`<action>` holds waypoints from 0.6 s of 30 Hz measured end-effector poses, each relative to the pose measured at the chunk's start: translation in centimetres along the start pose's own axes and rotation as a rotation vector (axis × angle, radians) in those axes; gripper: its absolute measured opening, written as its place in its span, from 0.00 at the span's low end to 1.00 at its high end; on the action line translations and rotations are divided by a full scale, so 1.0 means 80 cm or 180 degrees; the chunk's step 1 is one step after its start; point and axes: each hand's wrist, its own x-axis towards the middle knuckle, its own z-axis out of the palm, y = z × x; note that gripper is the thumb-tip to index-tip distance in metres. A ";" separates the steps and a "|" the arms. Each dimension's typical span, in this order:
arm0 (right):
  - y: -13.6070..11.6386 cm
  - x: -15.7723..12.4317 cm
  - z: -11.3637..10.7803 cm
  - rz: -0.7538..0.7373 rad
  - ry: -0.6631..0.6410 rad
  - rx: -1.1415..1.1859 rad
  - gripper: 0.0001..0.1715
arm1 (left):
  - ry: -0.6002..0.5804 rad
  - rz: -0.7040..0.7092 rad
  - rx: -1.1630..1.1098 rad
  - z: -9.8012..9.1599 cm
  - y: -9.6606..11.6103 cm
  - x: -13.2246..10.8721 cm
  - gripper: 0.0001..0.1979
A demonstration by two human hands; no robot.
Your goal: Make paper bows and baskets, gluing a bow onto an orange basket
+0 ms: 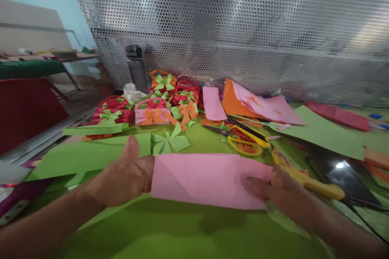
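A folded pink paper [197, 180] is held level above the green tabletop, between my two hands. My right hand [276, 186] pinches its right end, thumb flat on the front and fingers behind. At the left edge is my left hand [124, 178], with its fingers curled against the paper, fingertips hidden, and its thumb raised off it. Just behind the paper lies a green paper bow [170, 142]. Yellow-handled scissors [244, 147] rest beyond its right part. A yellow hot glue gun [306, 176] lies beside my right hand.
Small paper bags with bows [153, 115] stand at the back left, before a grey bottle [136, 71]. A green sheet [91, 153] lies left. Pink sheets [267, 107], a yellow-and-black cutter [249, 131] and a dark phone-like device [343, 174] lie right. A perforated metal panel [243, 28] closes the back.
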 end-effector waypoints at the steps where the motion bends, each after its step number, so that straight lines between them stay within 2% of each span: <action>1: 0.002 0.001 0.000 0.0124 0.0204 -0.0109 0.17 | -0.0261 -0.0009 -0.0046 0.000 0.003 0.001 0.25; 3: 0.006 0.003 0.001 0.0210 0.0515 -0.0258 0.17 | -0.0826 -0.0059 -0.0181 0.004 0.008 0.002 0.23; 4: 0.008 0.004 0.001 0.0191 0.0597 -0.0258 0.17 | -0.0968 -0.0127 -0.0231 0.007 0.009 0.002 0.22; 5: 0.010 0.005 0.002 0.0169 0.0647 -0.0225 0.16 | -0.0968 -0.0211 -0.0269 0.010 0.008 0.001 0.22; 7: 0.011 0.005 0.002 0.0139 0.0680 -0.0129 0.14 | -0.0702 -0.0411 -0.0339 0.015 0.005 -0.001 0.22; 10: 0.009 0.007 0.002 0.0021 0.0402 -0.0054 0.11 | -0.0305 -0.0678 -0.0425 0.023 0.003 -0.003 0.23; 14: 0.002 0.013 0.004 -0.0369 -0.0159 -0.0103 0.08 | -0.0521 -0.0679 -0.0672 0.029 0.021 -0.005 0.21; 18: 0.002 0.015 0.007 -0.0304 -0.0363 0.0225 0.09 | -0.0601 -0.0293 -0.0835 0.035 0.032 -0.006 0.20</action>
